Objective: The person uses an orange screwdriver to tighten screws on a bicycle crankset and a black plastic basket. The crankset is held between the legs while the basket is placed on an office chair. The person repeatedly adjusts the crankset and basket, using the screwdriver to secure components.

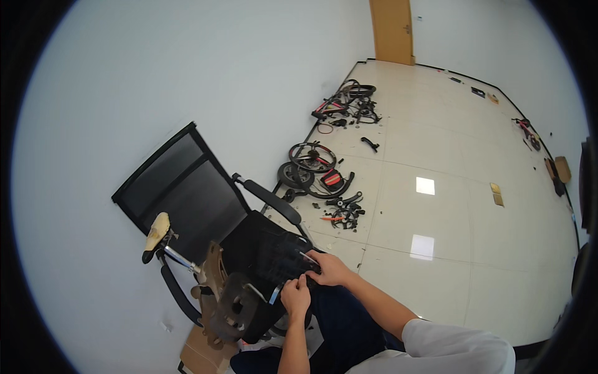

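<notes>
Hands at a black bicycle wheel resting on the seat of a black office chair; left hand clenched on a thin light strip at the wheel's rim; right hand pressed on the tyre, its grip hard to make out; brown cardboard pieces beside the chair, partly hidden; flat tan boxes lie on the tiled floor; orange door cut off above; scattered bicycle parts along the wall, small ones indistinct.

A brown cardboard box lies on the floor by the left wall. Flat tan cardboard pieces sit along the floor's right edge.
</notes>
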Tool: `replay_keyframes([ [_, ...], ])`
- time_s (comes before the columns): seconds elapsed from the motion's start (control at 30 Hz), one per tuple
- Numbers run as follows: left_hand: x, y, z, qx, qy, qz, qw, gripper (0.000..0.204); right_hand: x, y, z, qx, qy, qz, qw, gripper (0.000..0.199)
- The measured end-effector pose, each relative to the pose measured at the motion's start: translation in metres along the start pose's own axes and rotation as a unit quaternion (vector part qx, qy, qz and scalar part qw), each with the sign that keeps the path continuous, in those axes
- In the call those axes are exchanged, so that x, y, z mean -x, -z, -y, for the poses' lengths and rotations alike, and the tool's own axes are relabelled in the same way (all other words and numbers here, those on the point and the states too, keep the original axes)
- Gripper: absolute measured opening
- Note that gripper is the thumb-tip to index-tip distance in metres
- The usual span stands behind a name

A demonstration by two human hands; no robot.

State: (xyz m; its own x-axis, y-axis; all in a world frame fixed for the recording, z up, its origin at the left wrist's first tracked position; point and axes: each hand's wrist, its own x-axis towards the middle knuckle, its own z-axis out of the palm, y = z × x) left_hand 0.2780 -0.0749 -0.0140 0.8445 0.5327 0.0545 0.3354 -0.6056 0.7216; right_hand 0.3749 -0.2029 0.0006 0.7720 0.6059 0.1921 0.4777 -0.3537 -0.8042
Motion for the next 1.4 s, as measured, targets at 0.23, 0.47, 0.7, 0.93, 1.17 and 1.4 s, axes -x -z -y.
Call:
replay_keyframes([
  [0.23,0.004,-0.022,0.000,-0.024,-0.027,-0.025,0.999,0.044,-0.010,0.012,-0.030,-0.087,0.011,0.028,0.996,0.040],
  [0.47,-0.007,-0.019,-0.008,-0.015,-0.011,-0.022,1.000,0.046,-0.040,0.020,-0.039,-0.071,0.046,0.061,0.995,0.040],
  [0.7,-0.003,-0.023,-0.022,-0.015,-0.018,-0.061,0.998,0.040,-0.057,0.026,-0.043,-0.061,0.015,0.099,0.993,0.036],
  [0.93,-0.003,-0.006,-0.002,0.009,-0.024,-0.047,0.999,0.037,-0.048,0.012,-0.008,0.056,0.015,0.117,0.991,0.039],
  [1.17,-0.014,0.017,-0.009,-0.017,0.021,0.010,1.000,0.034,-0.050,-0.002,-0.010,0.064,0.032,0.103,0.992,0.033],
  [1.4,-0.002,0.005,0.004,0.090,0.043,-0.006,0.995,0.028,-0.051,0.004,-0.015,0.024,-0.005,0.106,0.994,0.037],
])
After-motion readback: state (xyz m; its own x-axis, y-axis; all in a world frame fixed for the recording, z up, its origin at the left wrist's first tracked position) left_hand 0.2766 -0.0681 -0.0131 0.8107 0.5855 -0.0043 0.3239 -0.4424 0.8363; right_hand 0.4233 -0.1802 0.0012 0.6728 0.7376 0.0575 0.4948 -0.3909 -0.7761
